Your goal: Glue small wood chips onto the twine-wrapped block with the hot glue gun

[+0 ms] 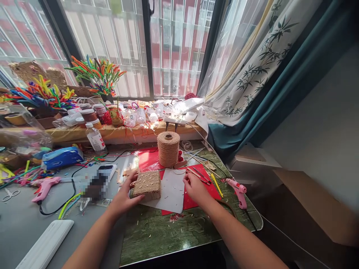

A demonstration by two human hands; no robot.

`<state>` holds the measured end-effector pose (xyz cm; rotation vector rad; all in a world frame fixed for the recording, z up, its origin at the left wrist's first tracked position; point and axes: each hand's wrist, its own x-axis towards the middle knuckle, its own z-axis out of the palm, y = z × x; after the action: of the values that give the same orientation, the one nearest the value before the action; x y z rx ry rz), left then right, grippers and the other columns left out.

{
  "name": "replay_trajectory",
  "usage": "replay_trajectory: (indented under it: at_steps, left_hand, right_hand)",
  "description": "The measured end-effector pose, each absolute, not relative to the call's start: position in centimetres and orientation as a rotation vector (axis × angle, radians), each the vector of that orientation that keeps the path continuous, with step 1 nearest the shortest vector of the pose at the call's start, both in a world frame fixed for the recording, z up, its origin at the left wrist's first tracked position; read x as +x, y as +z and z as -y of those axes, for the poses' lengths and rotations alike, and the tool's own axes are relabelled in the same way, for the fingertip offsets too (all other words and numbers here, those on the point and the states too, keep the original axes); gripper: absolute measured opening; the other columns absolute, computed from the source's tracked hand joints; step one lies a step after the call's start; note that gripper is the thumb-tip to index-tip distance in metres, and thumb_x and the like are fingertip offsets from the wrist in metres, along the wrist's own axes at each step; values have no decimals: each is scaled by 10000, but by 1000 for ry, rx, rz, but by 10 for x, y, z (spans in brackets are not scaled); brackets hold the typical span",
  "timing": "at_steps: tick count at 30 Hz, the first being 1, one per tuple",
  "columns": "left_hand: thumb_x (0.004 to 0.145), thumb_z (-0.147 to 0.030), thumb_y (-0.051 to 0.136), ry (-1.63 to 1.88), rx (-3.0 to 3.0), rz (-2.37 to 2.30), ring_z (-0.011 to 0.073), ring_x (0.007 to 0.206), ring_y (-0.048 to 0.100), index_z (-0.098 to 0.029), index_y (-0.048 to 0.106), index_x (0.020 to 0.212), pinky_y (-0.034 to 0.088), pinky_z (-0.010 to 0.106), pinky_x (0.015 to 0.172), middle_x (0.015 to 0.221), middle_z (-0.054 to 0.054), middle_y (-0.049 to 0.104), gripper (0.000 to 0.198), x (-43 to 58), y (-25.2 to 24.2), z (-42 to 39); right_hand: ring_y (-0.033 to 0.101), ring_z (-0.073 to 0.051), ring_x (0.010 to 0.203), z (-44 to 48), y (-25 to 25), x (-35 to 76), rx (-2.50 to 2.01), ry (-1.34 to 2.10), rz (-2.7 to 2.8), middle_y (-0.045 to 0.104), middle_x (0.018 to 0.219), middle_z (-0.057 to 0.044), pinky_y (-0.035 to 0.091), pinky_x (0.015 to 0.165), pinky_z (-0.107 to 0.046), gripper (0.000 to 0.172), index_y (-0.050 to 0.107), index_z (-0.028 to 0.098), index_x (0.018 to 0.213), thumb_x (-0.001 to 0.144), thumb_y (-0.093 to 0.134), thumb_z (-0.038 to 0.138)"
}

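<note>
Looking across the green tabletop (168, 235), we took the spool of jute twine (168, 148) as our mark; it stood upright near the back. Far to the left of the spool and nearer to us lay a pair of scissors (9, 193). Closer in, but well left of the spool, a pink glue gun (45, 186) rested on its side. A blue pack (61, 157) sat left of the spool at about its level, and a clear bottle (95, 138) with a white cap stood left of the spool and a little behind it. A phone (106, 170) lay left of the spool, slightly nearer to us.

Our left hand (123, 198), in front of the spool and a little left of it, grasped the twine-wrapped block (146, 185) by its left side. The block lay just in front of the spool, overlapping the left edge of a white sheet (171, 194) that lay in front of the spool.

Our right hand (195, 186) was in front of the spool and slightly right of it, its fingers curled with the tips drawn together over the red paper (193, 203). We could not tell whether they pinched anything. Further right of the spool lay a yellow stick (216, 185), then a second glue gun (239, 191) near the tabletop's edge. A leaf-patterned curtain (258, 67) hung behind and right of the spool.
</note>
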<state>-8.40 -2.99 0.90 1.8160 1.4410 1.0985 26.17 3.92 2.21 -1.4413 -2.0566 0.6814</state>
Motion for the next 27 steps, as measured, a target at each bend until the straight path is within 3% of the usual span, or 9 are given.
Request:
replay_trajectory:
  at_steps: [5, 7, 9, 11, 14, 23, 27]
  left_hand:
    - [841, -443, 803, 1192, 1928, -1520, 380, 1468, 434, -283, 249, 1637, 471, 550, 1126, 1597, 176, 423, 982, -80, 12, 45]
    - [837, -380, 811, 1405, 2048, -1566, 363, 1425, 477, -277, 365, 1581, 481, 531, 1113, 1567, 162, 458, 873, -71, 16, 59]
    - [863, -235, 778, 1619, 2182, -1543, 290, 1230, 614, -286, 571, 1386, 519, 466, 1046, 1304, 101, 650, 565, -51, 20, 75]
    - [887, -115, 717, 1397, 2415, -1221, 203, 963, 669, -295, 674, 1172, 554, 355, 898, 1008, 26, 720, 340, -23, 23, 88]
    - [932, -140, 680, 1073, 2300, -1064, 184, 908, 680, -260, 680, 1196, 557, 315, 823, 1008, 41, 753, 290, 20, 24, 95]
    - [931, -230, 720, 1098, 1852, -966, 186, 865, 738, -252, 772, 967, 590, 305, 811, 914, 38, 785, 67, 37, -2, 89]
    - [923, -257, 726, 1123, 1749, -1058, 212, 916, 759, -236, 777, 933, 617, 328, 854, 948, 59, 799, 56, 34, -10, 89]
  right_hand:
    - [619, -191, 769, 23, 14, 284, -1227, 1300, 1566, 679, 874, -37, 481, 683, -305, 189, 649, 203, 934, 910, 681, 388]
    - [587, -165, 672, 47, 11, 280, -1209, 1511, 1395, 655, 814, -16, 437, 577, -277, 276, 640, 203, 908, 850, 758, 445]
    - [571, -144, 608, 67, 10, 270, -1176, 1655, 1232, 634, 769, 4, 396, 517, -252, 371, 616, 205, 893, 780, 836, 482]
    - [578, -134, 596, 81, 10, 257, -1104, 1744, 1114, 644, 774, 7, 398, 512, -243, 425, 602, 207, 881, 727, 893, 476]
    - [587, -127, 647, 91, 7, 241, -989, 1725, 1039, 667, 793, -2, 444, 580, -247, 413, 610, 203, 855, 723, 920, 441]
    - [589, -133, 626, 88, -4, 238, -959, 1768, 973, 660, 753, 13, 472, 587, -262, 454, 603, 207, 833, 670, 957, 441]
    - [609, -142, 661, 77, 11, 272, -1052, 1580, 1094, 658, 789, -3, 488, 628, -274, 364, 643, 203, 891, 800, 856, 483]
